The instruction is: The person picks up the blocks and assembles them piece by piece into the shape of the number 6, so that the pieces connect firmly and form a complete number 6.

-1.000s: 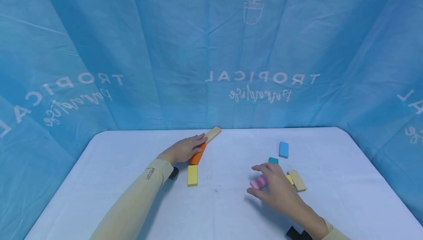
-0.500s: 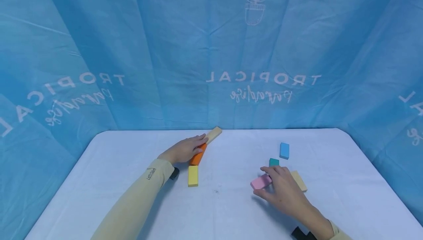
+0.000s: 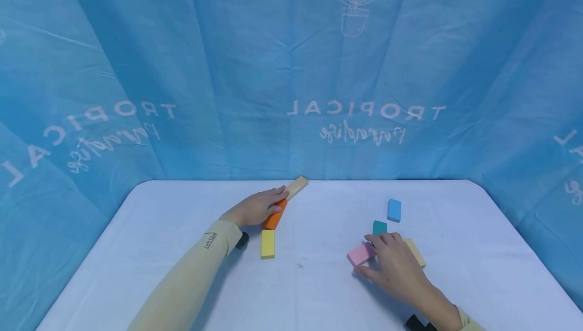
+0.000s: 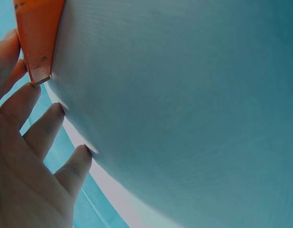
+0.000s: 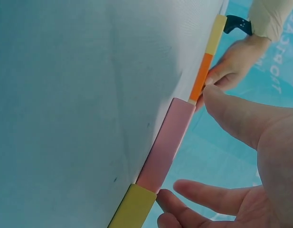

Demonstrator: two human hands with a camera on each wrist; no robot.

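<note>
In the head view my left hand rests on the orange block, near its joint with a plain wood block. The left wrist view has the thumb along the orange block's side and fingertips by its end, the other fingers spread. A yellow block adjoins the orange one's near end. My right hand is spread around the pink block. In the right wrist view, fingertips touch near where pink meets another yellow block; the thumb stands apart. A teal block lies beyond these fingers.
A blue block lies further back on the right of the white table. Another plain wood block is partly hidden behind the right hand. A blue printed curtain encloses the table's back and sides.
My right hand has shifted slightly right and nearer the pink block, uncovering more of it and covering the right-hand yellow block. My left hand stays at the orange block.
</note>
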